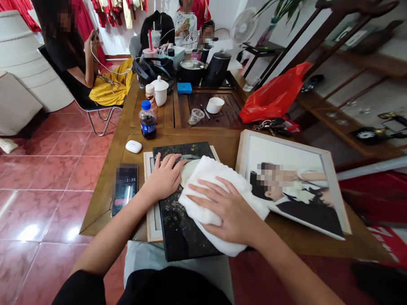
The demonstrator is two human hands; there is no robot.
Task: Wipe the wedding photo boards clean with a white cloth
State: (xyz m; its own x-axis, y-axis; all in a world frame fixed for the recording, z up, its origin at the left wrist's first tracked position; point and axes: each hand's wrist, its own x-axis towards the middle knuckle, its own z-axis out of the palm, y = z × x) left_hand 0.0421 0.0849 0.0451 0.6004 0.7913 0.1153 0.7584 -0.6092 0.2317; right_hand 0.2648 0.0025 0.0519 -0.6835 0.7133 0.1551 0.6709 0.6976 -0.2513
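A dark, gold-flecked panel with a pale patch near its top (181, 230) lies at the table's front edge, on top of a light wooden frame (154, 224). My left hand (166, 177) rests flat on the panel's upper left, fingers spread, holding nothing. Under my right hand (229, 212) is a thick white cloth (211, 171), pressed against the panel's right side with the fingers laid over it. The cloth hides much of the panel's middle. To the right, a framed photo (291, 149) of people in formal clothes lies on the table.
A phone (125, 187), a white earbud case (133, 146) and a blue-capped bottle (147, 121) stand at the left. Behind are a white cup (215, 105), a lidded mug (160, 91) and a red plastic bag (273, 95). A person (66, 52) sits at the far left.
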